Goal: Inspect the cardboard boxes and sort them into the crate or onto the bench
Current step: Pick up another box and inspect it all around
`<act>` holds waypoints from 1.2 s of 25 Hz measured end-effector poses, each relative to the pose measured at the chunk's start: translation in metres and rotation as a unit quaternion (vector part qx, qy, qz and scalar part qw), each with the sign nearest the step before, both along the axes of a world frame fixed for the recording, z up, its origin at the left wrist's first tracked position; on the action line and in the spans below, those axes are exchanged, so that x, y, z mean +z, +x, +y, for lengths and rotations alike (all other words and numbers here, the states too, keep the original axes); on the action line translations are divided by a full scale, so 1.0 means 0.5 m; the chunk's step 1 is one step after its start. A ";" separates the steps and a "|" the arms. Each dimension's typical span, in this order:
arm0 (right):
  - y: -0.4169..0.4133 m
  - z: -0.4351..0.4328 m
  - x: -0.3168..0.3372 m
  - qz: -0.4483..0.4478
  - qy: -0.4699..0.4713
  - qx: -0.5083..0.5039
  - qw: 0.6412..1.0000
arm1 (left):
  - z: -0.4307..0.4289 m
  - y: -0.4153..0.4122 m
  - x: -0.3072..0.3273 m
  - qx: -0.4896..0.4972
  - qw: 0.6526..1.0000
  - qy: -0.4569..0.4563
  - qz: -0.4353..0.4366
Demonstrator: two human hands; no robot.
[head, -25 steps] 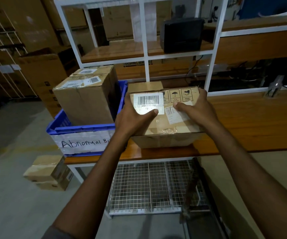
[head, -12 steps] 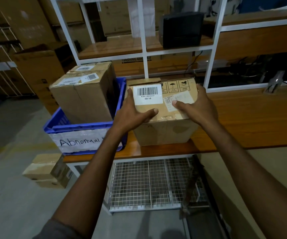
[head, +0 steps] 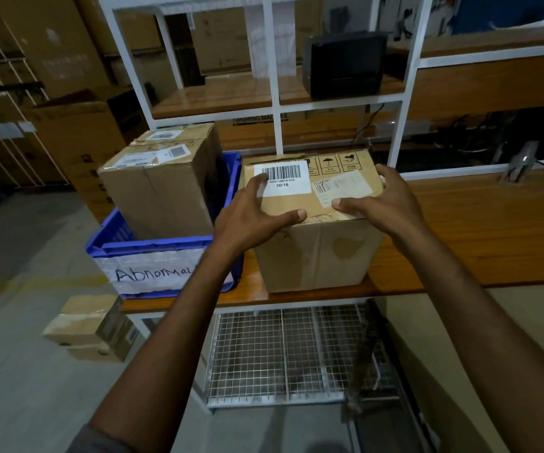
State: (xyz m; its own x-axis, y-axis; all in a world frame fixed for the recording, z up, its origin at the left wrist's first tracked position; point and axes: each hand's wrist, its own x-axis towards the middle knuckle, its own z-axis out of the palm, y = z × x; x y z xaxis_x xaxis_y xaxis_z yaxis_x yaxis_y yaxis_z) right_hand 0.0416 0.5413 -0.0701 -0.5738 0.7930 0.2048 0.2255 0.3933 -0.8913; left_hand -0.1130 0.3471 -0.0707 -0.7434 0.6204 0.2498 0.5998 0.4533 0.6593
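Resting on the glossy orange-brown wooden bench [head: 476,223] at your 12 o'clock, the rectangular brown cardboard box [head: 316,250] sits upright, with the blue ribbed plastic crate [head: 162,253] just beside it at its 9 o'clock. The box's long axis runs 9 to 3 o'clock. Its white barcode label faces up and reads toward you. Clear tape along the near top seam is wrinkled. Your left hand [head: 251,217] lies flat on the top with fingers spread. Your right hand [head: 385,201] wraps the 3 o'clock edge, thumb on top. The hands are apart.
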 end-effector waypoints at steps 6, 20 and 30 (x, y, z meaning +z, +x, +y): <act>-0.003 0.013 0.001 0.009 -0.071 0.045 0.996 | -0.002 -0.016 0.008 -0.049 0.997 -0.055 -0.032; -0.016 0.002 -0.024 0.018 0.110 -0.048 0.993 | 0.012 -0.012 -0.004 0.079 0.988 0.034 0.128; -0.069 0.006 -0.094 -0.018 0.079 -0.029 0.996 | 0.029 -0.029 -0.076 0.076 0.994 0.056 0.054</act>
State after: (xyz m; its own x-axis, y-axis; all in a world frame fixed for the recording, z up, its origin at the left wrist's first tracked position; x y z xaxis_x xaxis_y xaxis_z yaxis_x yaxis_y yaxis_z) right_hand 0.0070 0.5443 -0.1170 -0.5365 0.7846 0.3106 0.2822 0.5137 -0.8102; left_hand -0.1274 0.3615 -0.1085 -0.7917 0.4659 0.3950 0.6000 0.4715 0.6463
